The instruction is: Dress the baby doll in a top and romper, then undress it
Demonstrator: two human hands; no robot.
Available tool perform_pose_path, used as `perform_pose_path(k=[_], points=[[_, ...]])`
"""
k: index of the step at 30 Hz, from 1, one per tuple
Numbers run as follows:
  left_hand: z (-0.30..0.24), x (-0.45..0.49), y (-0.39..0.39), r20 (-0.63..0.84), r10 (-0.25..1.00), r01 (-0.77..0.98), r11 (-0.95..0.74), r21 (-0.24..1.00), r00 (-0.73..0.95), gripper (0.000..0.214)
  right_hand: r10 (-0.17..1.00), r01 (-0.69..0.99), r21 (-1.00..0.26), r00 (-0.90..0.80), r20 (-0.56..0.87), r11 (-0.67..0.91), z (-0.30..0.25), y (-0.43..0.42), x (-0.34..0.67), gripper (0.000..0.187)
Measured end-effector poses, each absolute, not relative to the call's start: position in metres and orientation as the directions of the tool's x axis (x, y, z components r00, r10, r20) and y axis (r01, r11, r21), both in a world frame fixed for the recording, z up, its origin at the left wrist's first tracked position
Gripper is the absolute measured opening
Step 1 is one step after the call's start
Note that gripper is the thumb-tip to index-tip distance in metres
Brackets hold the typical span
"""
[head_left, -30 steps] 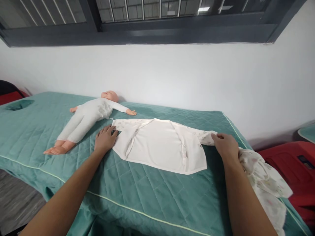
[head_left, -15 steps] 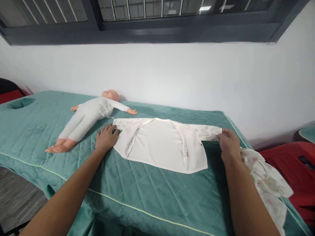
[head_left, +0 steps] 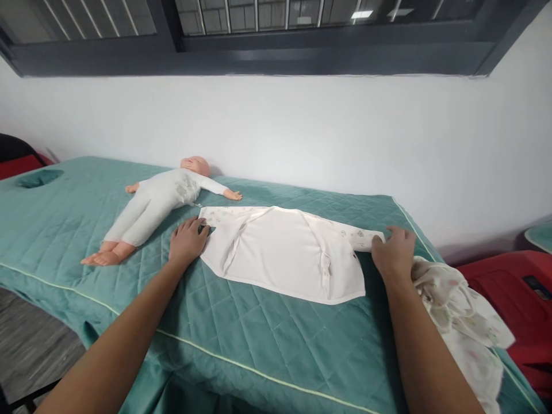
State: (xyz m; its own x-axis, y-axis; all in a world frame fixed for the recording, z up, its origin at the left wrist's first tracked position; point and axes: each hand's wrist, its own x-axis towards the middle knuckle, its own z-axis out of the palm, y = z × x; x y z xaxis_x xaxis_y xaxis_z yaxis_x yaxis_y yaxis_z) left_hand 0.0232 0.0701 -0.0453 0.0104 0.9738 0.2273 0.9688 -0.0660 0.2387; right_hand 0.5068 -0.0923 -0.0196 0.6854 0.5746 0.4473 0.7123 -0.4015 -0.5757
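A white baby shirt [head_left: 280, 253] with small prints on its sleeves lies spread out, its front open and both sleeves stretched sideways. My left hand [head_left: 188, 240] is at the left cuff, thumb and fingers closed around the sleeve end. At the other cuff, my right hand [head_left: 394, 253] has thumb and fingers apart, the thumb by the sleeve's edge. To the left of the shirt, a baby doll [head_left: 159, 201] in a white suit lies on its back, one arm reaching toward the shirt.
Everything lies on a bed with a green quilted cover [head_left: 259, 339], which has a hole at its far left. Crumpled printed baby clothes [head_left: 461, 316] lie by my right forearm. Beyond them is a red chair [head_left: 513, 287]. A white wall [head_left: 302, 132] and barred window stand behind.
My right hand has loosened from the right cuff and shifted slightly left. That sleeve end has dropped a little. My left hand stays at its cuff.
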Motion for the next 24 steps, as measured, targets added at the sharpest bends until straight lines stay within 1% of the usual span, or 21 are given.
perform_pose_path(k=[1,3,5,6,7,9,11,12,13,15,19,21,24], points=[[-0.045,0.023,0.07,0.228,0.974,0.969,-0.064,0.238,0.008,0.049,0.601,0.753,-0.557,0.637,0.482,-0.35,-0.019,-0.091,0.502,0.046],[-0.045,0.024,0.07,0.229,0.973,0.969,-0.064,0.238,0.007,0.05,0.71,0.826,-0.518,0.5,0.496,-0.22,-0.021,-0.086,0.491,0.047],[-0.045,0.024,0.069,0.23,0.973,0.969,-0.066,0.238,0.01,0.051,0.84,0.874,-0.471,0.341,0.421,-0.119,-0.028,-0.081,0.482,0.053],[-0.045,0.024,0.069,0.23,0.973,0.969,-0.066,0.239,0.009,0.051,0.89,0.895,-0.435,0.273,0.365,-0.096,-0.032,-0.079,0.478,0.055],[-0.045,0.024,0.069,0.229,0.974,0.968,-0.065,0.241,0.008,0.051,0.926,0.917,-0.389,0.22,0.307,-0.089,-0.036,-0.077,0.475,0.057],[-0.045,0.024,0.068,0.225,0.974,0.968,-0.064,0.244,0.007,0.052,0.959,0.95,-0.292,0.178,0.219,-0.11,-0.042,-0.075,0.473,0.058],[-0.045,0.024,0.068,0.224,0.974,0.967,-0.069,0.246,0.012,0.052,0.966,0.962,-0.234,0.184,0.182,-0.139,-0.045,-0.075,0.474,0.059],[-0.045,0.024,0.069,0.227,0.974,0.966,-0.072,0.25,0.014,0.052,0.966,0.962,-0.231,0.19,0.176,-0.147,-0.046,-0.075,0.475,0.06],[-0.045,0.024,0.069,0.232,0.973,0.963,-0.075,0.258,0.013,0.052,0.964,0.958,-0.245,0.197,0.178,-0.151,-0.045,-0.075,0.476,0.06],[-0.045,0.024,0.069,0.253,0.968,0.952,-0.077,0.295,-0.001,0.05,0.955,0.936,-0.319,0.218,0.2,-0.147,-0.041,-0.077,0.477,0.061],[-0.047,0.026,0.067,0.312,0.949,0.917,-0.089,0.388,-0.04,0.047,0.893,0.818,-0.551,0.362,0.27,-0.165,-0.02,-0.082,0.46,0.063],[-0.045,0.026,0.066,0.377,0.925,0.881,-0.141,0.452,-0.045,0.046,0.869,0.767,-0.623,0.403,0.286,-0.151,-0.005,-0.081,0.436,0.062],[-0.031,0.013,0.067,0.498,0.867,0.801,-0.295,0.521,-0.005,0.043,0.898,0.753,-0.656,0.325,0.298,-0.055,0.016,-0.063,0.385,0.057]])
